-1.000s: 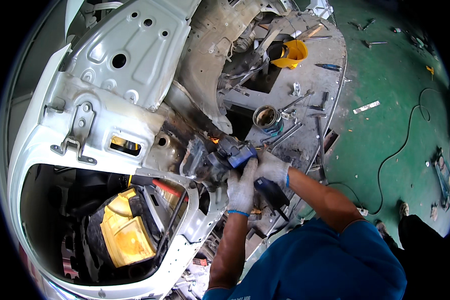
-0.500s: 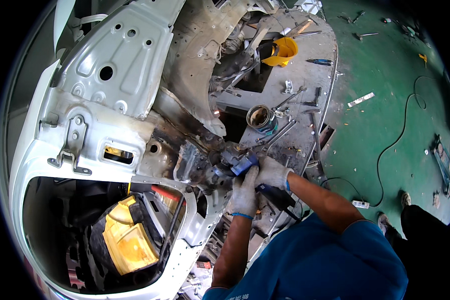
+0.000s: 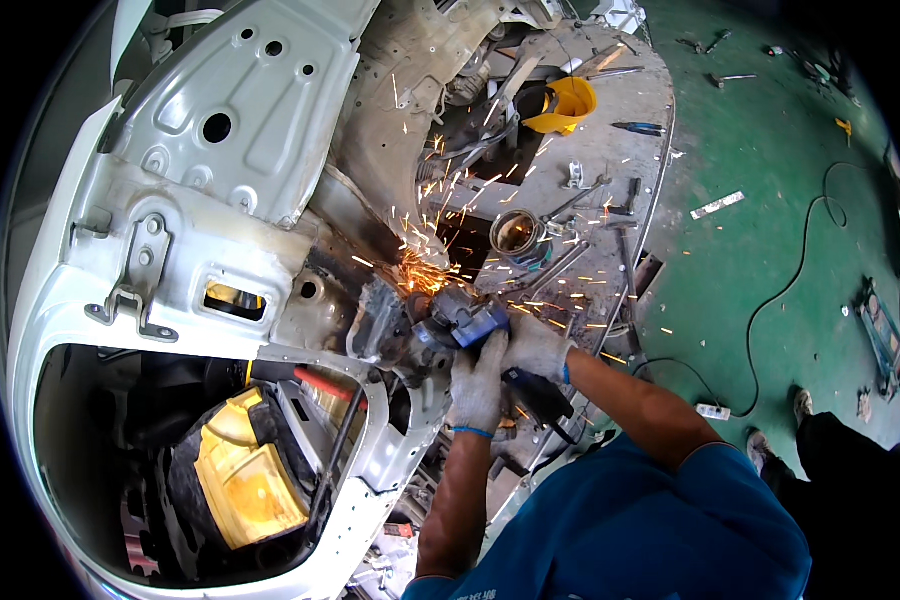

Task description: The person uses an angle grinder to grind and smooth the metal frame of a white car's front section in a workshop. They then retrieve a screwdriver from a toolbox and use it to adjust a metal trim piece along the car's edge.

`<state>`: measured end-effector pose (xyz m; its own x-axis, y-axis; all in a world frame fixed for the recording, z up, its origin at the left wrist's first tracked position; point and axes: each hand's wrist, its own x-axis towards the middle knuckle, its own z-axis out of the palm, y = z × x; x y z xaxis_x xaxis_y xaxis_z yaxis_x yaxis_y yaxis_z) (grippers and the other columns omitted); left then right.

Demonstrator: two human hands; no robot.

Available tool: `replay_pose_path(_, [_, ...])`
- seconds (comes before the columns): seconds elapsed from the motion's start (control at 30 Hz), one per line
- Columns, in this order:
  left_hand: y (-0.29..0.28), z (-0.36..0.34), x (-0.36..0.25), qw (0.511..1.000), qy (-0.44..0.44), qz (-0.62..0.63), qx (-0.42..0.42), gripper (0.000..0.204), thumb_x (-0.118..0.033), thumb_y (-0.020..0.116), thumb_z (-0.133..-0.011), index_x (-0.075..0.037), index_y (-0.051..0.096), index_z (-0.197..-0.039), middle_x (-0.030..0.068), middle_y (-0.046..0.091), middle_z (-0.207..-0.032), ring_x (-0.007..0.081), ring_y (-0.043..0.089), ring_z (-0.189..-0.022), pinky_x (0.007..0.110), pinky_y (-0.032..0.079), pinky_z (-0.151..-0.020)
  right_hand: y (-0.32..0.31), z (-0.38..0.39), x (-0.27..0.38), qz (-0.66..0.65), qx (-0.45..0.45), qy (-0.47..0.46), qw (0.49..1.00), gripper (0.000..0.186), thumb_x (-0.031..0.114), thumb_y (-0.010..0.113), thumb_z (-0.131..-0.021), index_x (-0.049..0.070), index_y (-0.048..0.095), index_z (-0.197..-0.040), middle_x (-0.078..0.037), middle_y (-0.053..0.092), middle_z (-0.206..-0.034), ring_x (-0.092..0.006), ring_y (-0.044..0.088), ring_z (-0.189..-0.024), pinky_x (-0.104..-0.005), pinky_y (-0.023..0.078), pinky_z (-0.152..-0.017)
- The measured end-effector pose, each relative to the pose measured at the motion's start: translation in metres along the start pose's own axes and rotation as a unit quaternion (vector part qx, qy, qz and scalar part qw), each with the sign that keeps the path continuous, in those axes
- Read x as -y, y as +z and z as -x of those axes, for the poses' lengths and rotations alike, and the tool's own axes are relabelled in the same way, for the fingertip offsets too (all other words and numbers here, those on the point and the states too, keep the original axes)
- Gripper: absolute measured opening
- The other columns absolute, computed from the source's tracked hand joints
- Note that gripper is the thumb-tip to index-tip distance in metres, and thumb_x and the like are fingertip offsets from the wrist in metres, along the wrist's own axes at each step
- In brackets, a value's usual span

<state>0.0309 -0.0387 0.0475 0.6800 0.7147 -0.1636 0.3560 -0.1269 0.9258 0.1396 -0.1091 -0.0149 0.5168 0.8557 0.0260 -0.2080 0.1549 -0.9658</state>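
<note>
Two white-gloved hands, the left hand [image 3: 477, 390] and the right hand [image 3: 537, 350], grip a blue-and-black handheld power grinder [image 3: 482, 326]. I see it at the pale, part-scorched metal car body [image 3: 255, 180], spraying orange sparks [image 3: 420, 273].

Car body [image 3: 225, 165] L, can [image 3: 535, 249] R on platform [image 3: 625, 98], grinder [image 3: 481, 325] prob. against body.
</note>
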Motion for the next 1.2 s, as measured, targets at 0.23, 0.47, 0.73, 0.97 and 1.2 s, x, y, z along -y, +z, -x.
replay_pose_path(0.23, [-0.004, -0.004, -0.004, 0.999, -0.01, 0.027, 0.023, 0.051, -0.032, 0.074, -0.095, 0.007, 0.064, -0.127, 0.0148, 0.069, -0.122, 0.0192, 0.063, -0.11, 0.035, 0.05, -0.096, 0.004, -0.01, -0.018, 0.003, -0.009, -0.033, 0.999, 0.058, 0.017, 0.085, -0.069, 0.0, 0.067, -0.121, -0.014, 0.074, -0.11, -0.0176, 0.067, -0.098, -0.0361, 0.054, -0.094])
replay_pose_path(0.47, [-0.002, -0.003, -0.007, 0.999, 0.019, 0.023, 0.019, 0.046, -0.029, 0.073, -0.096, 0.007, 0.066, -0.123, 0.0139, 0.07, -0.116, 0.018, 0.064, -0.103, 0.033, 0.052, -0.091, 0.007, -0.008, -0.013, -0.013, -0.019, -0.013, 1.0, 0.056, 0.022, 0.085, -0.072, 0.001, 0.067, -0.12, -0.015, 0.074, -0.109, -0.0182, 0.068, -0.099, -0.0361, 0.055, -0.094])
replay_pose_path(0.73, [-0.002, 0.002, -0.019, 0.999, 0.02, 0.013, 0.027, 0.05, -0.028, 0.073, -0.094, 0.008, 0.063, -0.126, 0.0125, 0.068, -0.118, 0.0181, 0.065, -0.101, 0.033, 0.054, -0.087, 0.004, 0.008, 0.024, 0.075, -0.04, 0.025, 0.996, 0.053, 0.024, 0.081, -0.074, 0.004, 0.066, -0.12, -0.014, 0.074, -0.108, -0.0207, 0.069, -0.098, -0.0361, 0.054, -0.093])
replay_pose_path(0.97, [-0.002, -0.001, 0.002, 0.991, -0.053, 0.112, 0.039, 0.051, -0.026, 0.075, -0.093, 0.003, 0.059, -0.132, 0.0115, 0.066, -0.12, 0.0199, 0.066, -0.1, 0.035, 0.055, -0.084, 0.006, 0.006, -0.004, 0.018, -0.071, -0.047, 0.996, 0.058, 0.02, 0.083, -0.067, 0.001, 0.066, -0.119, -0.014, 0.074, -0.106, -0.0229, 0.067, -0.096, -0.0371, 0.053, -0.093])
replay_pose_path(1.2, [-0.01, -0.011, 0.011, 0.993, -0.024, 0.102, 0.046, 0.047, -0.019, 0.076, -0.093, 0.003, 0.06, -0.131, 0.0117, 0.066, -0.119, 0.0202, 0.066, -0.101, 0.034, 0.054, -0.086, 0.01, -0.004, -0.018, 0.055, -0.06, -0.065, 0.995, 0.065, 0.025, 0.083, -0.068, 0.001, 0.063, -0.124, -0.023, 0.072, -0.107, -0.0313, 0.071, -0.096, -0.0415, 0.054, -0.093])
